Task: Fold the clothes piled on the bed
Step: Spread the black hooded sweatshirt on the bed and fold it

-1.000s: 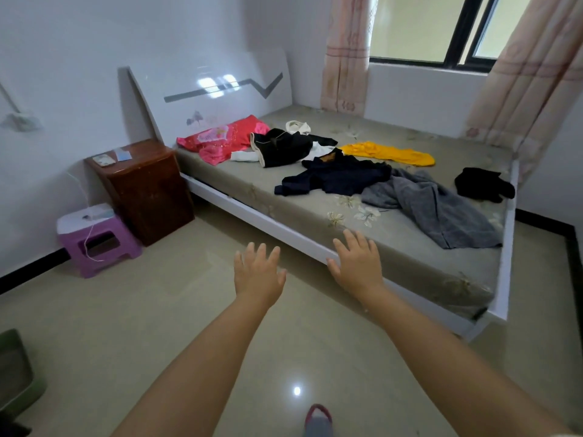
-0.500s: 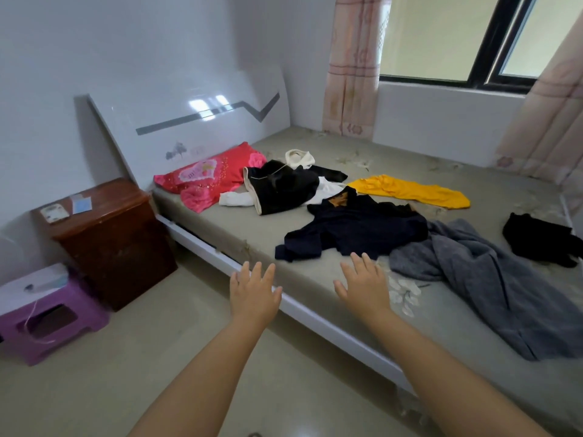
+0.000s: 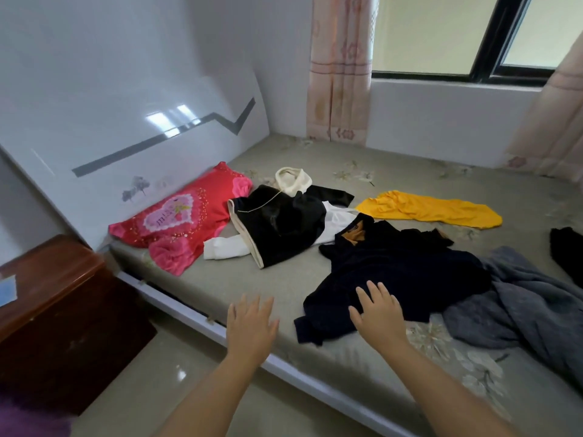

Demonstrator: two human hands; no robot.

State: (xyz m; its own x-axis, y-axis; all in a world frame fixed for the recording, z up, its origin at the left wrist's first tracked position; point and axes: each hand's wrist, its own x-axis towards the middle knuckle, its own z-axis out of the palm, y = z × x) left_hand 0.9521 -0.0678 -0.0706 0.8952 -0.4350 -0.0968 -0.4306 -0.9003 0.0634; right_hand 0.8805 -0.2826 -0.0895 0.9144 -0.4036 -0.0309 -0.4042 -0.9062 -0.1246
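- Clothes lie scattered on the bed (image 3: 252, 288): one navy garment (image 3: 407, 272) near the front edge, one grey garment (image 3: 520, 310) just right of it and touching it, one black-and-white garment (image 3: 280, 225), one yellow garment (image 3: 432, 209), and one black garment (image 3: 568, 253) cut by the frame's right edge.
- Two hands: right hand (image 3: 378, 313), fingers spread and holding nothing, over the navy garment; left hand (image 3: 250, 329), likewise spread and empty, over the mattress edge.
- One red pillow (image 3: 183, 219) against the headboard (image 3: 142, 146).
- One wooden nightstand (image 3: 56, 310) beside the bed.
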